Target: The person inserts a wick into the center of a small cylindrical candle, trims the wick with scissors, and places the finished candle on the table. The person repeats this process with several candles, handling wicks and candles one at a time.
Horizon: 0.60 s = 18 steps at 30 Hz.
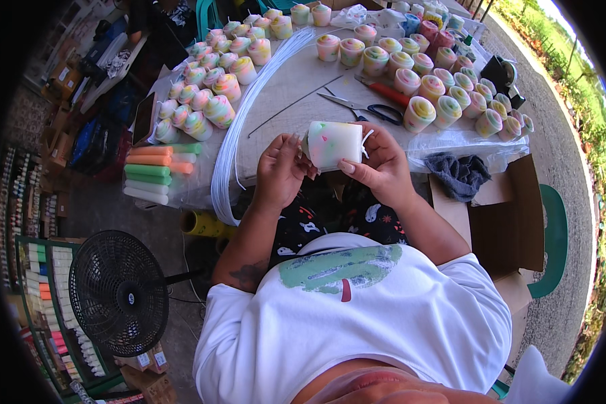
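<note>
A white candle (334, 144) with specks of pink, yellow and green lies on its side between my hands, over the table's near edge. My left hand (284, 168) grips its left end with bent fingers. Around the right end, where a white wick (366, 143) sticks out, my right hand (382, 165) is closed with its thumb along the near side. Just beyond the candle are scissors (360, 106) with dark handles, their blades partly apart. A thin dark rod (295, 106) rests on the table to their left.
A long bundle of white wicks (246, 121) curves across the table (276, 145). Speckled candles (220, 111) crowd the left, swirl-topped ones (419, 114) the right. Coloured taper sticks (148, 170) lie at the left corner. A dark cloth (458, 176), an open cardboard box (508, 225) and a black fan (119, 293) are nearby.
</note>
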### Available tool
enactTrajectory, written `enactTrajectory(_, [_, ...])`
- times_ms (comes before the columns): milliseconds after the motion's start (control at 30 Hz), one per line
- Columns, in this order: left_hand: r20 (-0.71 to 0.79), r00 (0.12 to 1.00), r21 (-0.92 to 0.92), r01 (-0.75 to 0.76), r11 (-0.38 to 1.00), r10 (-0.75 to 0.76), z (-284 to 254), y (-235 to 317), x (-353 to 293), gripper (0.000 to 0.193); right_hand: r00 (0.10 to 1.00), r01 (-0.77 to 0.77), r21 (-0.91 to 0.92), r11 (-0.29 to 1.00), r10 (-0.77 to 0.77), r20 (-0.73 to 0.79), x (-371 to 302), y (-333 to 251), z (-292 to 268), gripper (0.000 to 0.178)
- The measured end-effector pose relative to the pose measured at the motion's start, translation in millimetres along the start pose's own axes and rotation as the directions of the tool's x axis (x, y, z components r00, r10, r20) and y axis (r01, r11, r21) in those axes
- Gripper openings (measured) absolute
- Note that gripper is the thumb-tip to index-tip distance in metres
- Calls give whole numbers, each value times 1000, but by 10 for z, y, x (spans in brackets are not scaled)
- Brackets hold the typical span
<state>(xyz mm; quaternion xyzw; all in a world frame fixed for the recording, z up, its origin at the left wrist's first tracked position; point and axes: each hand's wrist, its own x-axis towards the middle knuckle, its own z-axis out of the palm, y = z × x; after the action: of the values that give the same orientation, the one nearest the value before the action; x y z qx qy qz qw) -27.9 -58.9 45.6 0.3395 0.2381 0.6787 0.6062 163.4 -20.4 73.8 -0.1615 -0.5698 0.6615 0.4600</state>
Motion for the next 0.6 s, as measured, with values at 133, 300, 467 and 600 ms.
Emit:
enactTrajectory(133, [22, 999, -57, 28, 998, -27, -48, -34, -3, 30, 1000, 13, -1, 1000, -13, -14, 4, 0, 11, 58])
enactTrajectory(300, [27, 998, -10, -48, 999, 49, 23, -85, -12, 38, 999, 26, -20, 999, -26, -22, 5, 10, 13, 58])
enactTrajectory(467, [124, 922, 599, -364, 713, 366, -28, -36, 9, 48, 998, 62, -124, 990, -62, 2, 9, 47, -28, 56])
enactTrajectory(600, [27, 960, 716, -213, 665, 279, -372, 180, 34, 53, 999, 28, -143, 989, -32, -22, 34, 20, -52, 52])
